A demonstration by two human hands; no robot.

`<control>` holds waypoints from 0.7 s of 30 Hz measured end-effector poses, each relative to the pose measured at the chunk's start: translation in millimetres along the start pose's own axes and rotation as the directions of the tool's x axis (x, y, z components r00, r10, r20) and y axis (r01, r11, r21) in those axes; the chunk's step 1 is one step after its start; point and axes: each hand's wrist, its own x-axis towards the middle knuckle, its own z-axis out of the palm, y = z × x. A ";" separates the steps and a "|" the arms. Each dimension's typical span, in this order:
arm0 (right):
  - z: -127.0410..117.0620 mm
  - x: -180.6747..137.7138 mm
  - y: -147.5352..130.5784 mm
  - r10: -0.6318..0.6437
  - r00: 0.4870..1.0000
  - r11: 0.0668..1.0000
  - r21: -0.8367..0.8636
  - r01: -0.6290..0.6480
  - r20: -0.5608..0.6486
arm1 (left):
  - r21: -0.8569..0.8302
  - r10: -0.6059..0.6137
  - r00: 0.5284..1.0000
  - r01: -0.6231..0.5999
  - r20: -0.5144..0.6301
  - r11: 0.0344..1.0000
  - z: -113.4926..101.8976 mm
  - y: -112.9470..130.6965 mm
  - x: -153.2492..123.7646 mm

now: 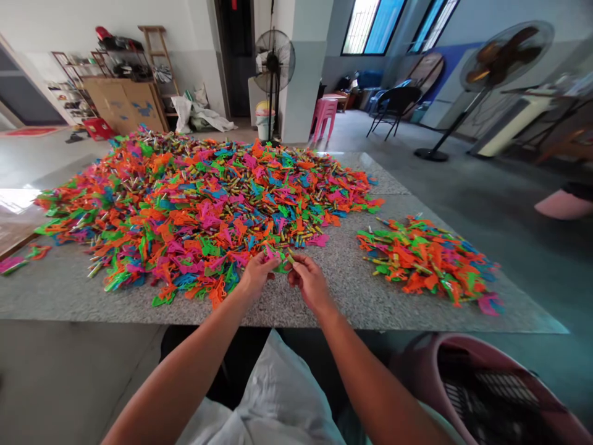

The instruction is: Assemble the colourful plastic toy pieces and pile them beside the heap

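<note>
My left hand (257,272) and my right hand (309,281) meet over the near edge of the granite table (324,296). Both pinch a small green plastic piece (281,264) between their fingertips. Just beyond them spreads a large heap of small plastic pieces (204,204) in orange, green, pink and blue, mixed with thin metal-tipped sticks. A smaller pile of the same coloured pieces (426,259) lies to the right of my right hand.
A pink basket (486,389) stands at the lower right beside my lap. Two standing fans (274,68) (503,59) are beyond the table, with a pink stool (324,114), black chairs (393,105) and shelves with cardboard boxes (123,102) at the back.
</note>
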 end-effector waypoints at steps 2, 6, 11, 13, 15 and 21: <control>0.5 -1.4 0.2 -0.007 1.000 1.000 -0.008 0.007 0.009 | 0.005 0.004 1.000 -0.004 -0.006 1.000 -0.6 1.9 -2.6; -2.0 -4.1 -2.6 -0.002 1.000 0.999 -0.052 0.004 0.025 | 0.037 0.036 0.999 -0.036 -0.001 0.999 -1.6 3.2 -6.5; -4.1 -10.2 -5.3 -0.032 0.999 0.992 -0.123 0.037 0.039 | 0.087 0.096 0.994 -0.091 -0.055 0.992 2.4 1.6 -11.6; -4.6 -11.7 -4.2 -0.011 0.999 0.997 -0.072 0.014 0.043 | 0.094 0.088 0.995 -0.083 -0.055 0.992 3.9 1.5 -12.9; -5.0 -12.1 -2.0 0.028 0.999 1.000 -0.005 -0.028 0.044 | 0.082 0.059 0.998 -0.056 -0.033 0.995 4.2 2.1 -13.3; -7.0 -12.3 1.8 0.032 0.999 0.998 -0.048 -0.030 0.037 | 0.085 0.011 0.999 -0.008 -0.035 0.996 0.5 1.5 -11.7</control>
